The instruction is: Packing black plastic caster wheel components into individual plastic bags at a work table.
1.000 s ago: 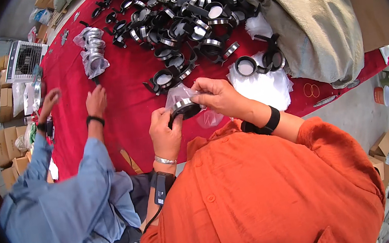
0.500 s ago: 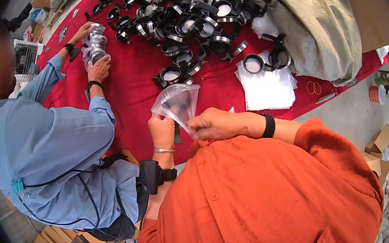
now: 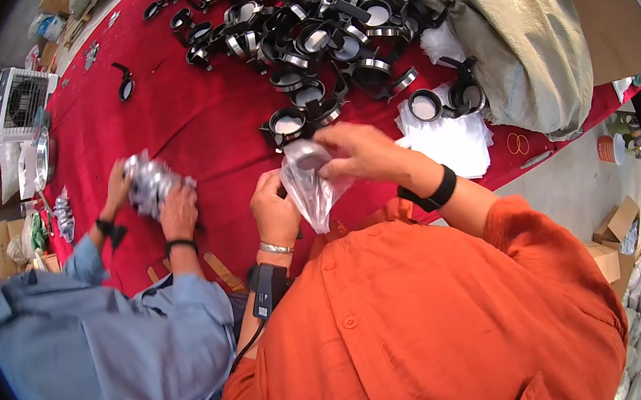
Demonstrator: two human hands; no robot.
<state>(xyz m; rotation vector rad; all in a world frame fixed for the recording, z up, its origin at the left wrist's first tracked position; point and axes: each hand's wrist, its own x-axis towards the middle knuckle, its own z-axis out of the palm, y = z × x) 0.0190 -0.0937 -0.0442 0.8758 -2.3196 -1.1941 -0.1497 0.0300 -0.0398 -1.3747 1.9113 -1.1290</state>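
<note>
My left hand [image 3: 274, 211] is closed on the edge of a clear plastic bag [image 3: 311, 201], which hangs to a narrow corner over the near side of the table. At the bag's mouth, my right hand [image 3: 366, 151] grips a round grey lid-like part [image 3: 307, 155], its fingers on the right side of it. The part looks to be at least partly within the film; how deep it sits I cannot tell. Just beyond lies a black ring with a silver band and white inside [image 3: 287, 124], at the near edge of a big heap of similar ringed parts [image 3: 318, 38].
White flat bags [image 3: 448, 142] lie stacked to the right, with two ringed parts on top. Farther right are yellow rubber bands [image 3: 517, 143] and a beige sack [image 3: 528, 42]. At left, a co-worker's hands hold a plastic-wrapped bundle [image 3: 153, 186] over the red cloth [image 3: 204, 150].
My right hand has left the bag's edge and brought a round part to its mouth. The bag now hangs downward. The co-worker has drawn the wrapped bundle nearer and to the left.
</note>
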